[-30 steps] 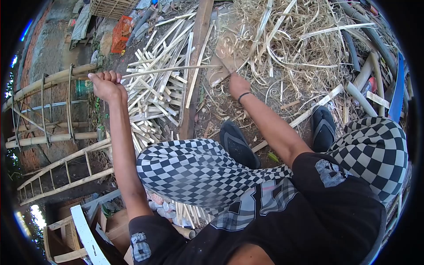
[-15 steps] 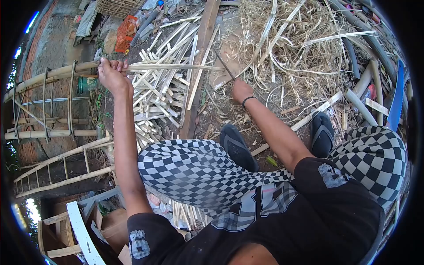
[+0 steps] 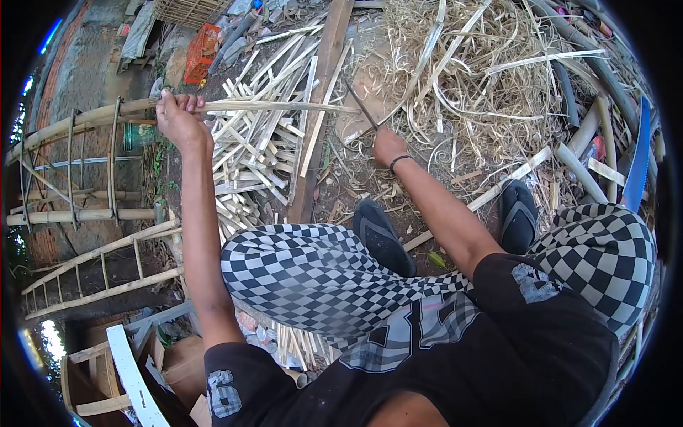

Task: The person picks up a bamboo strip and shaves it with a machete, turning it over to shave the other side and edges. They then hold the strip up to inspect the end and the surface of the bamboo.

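Observation:
My left hand (image 3: pixel 183 122) is closed around one end of a long, pale bamboo strip (image 3: pixel 284 106), with the arm stretched out to the left. The strip runs across to the right, over a pile of split bamboo sticks (image 3: pixel 249 146) and a wooden plank (image 3: pixel 321 99). Its far end meets the dark, narrow blade of a knife (image 3: pixel 363 104). My right hand (image 3: pixel 390 146) is wrapped round the handle of that knife, which is hidden in the fist. The blade points up and to the left, crossing the strip.
Curly bamboo shavings (image 3: pixel 477 78) are heaped at the upper right. A blue saw blade (image 3: pixel 638 153) stands at the far right. Bamboo ladder-like frames (image 3: pixel 92 213) line the left, and an orange crate (image 3: pixel 202 53) sits at the back. My sandalled feet (image 3: pixel 384 238) rest below the knife.
My left hand has shifted very slightly left. The strip and the knife keep almost the same position, and both hands keep their hold.

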### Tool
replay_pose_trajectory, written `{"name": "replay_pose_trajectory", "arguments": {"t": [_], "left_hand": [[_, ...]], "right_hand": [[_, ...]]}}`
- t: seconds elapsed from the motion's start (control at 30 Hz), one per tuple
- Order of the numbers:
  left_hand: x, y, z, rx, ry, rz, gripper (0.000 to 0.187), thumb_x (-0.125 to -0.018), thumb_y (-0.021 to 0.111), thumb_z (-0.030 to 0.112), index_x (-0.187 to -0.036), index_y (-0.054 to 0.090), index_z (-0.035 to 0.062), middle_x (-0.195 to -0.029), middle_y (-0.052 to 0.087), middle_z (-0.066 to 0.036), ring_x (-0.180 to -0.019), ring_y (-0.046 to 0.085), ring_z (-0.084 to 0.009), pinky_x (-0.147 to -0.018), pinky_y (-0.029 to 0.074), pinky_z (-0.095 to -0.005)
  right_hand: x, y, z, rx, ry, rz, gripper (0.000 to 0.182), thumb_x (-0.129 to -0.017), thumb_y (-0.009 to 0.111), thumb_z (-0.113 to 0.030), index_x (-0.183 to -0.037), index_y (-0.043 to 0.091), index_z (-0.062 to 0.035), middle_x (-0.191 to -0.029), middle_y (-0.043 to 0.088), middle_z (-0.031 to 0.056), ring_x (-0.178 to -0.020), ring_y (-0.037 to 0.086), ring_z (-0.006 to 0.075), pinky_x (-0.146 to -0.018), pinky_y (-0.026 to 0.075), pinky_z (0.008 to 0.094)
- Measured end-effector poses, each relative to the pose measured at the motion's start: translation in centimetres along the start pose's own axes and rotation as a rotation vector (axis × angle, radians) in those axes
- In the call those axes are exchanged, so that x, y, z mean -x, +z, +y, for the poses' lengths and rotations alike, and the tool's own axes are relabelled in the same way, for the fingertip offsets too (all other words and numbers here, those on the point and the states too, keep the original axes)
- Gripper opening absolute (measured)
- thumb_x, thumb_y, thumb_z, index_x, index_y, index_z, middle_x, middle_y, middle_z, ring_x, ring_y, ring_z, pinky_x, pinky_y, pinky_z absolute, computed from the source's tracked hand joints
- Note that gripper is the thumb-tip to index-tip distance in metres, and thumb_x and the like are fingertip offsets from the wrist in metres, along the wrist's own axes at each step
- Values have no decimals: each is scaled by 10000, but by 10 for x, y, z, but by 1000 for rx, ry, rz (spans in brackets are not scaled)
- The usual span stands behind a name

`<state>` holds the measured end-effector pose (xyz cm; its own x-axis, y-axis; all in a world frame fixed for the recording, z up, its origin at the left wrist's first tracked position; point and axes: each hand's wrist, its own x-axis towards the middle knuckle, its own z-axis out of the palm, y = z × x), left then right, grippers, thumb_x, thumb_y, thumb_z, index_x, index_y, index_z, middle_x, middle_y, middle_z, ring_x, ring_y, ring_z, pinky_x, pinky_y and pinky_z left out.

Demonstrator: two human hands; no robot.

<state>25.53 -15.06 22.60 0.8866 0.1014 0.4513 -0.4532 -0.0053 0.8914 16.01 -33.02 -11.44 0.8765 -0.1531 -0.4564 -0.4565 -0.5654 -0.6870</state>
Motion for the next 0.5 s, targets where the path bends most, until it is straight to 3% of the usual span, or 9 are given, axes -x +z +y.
{"name": "replay_pose_trajectory", "arguments": {"t": [0.37, 0.47, 0.5], "left_hand": [[-2, 2, 1, -33, 4, 40, 278, -1072, 471, 236, -854, 364, 103, -667, 323, 28, -589, 346, -101, -597, 391, -328], [-6, -3, 1, -7, 18, 48, 243, -1056, 504, 206, -885, 388, 79, -658, 344, 20, -598, 364, -106, -602, 413, -327], [-1, 3, 10, -20, 12, 62, 242, -1052, 516, 211, -889, 389, 84, -655, 330, 23, -595, 346, -104, -594, 405, -317]], "right_hand": [[-2, 4, -1, 26, -23, 25, 325, -901, 569, -101, -1206, 561, 12, -1176, 664, 270, -1110, 652, 416, -941, 528, 484], [2, 6, -10, 94, -75, 21, 356, -875, 651, -131, -1200, 588, 1, -1176, 675, 249, -1119, 656, 393, -950, 533, 471], [4, 6, -12, 61, -83, 38, 331, -881, 599, -119, -1176, 578, 29, -1158, 660, 293, -1112, 640, 436, -948, 524, 490]]}}
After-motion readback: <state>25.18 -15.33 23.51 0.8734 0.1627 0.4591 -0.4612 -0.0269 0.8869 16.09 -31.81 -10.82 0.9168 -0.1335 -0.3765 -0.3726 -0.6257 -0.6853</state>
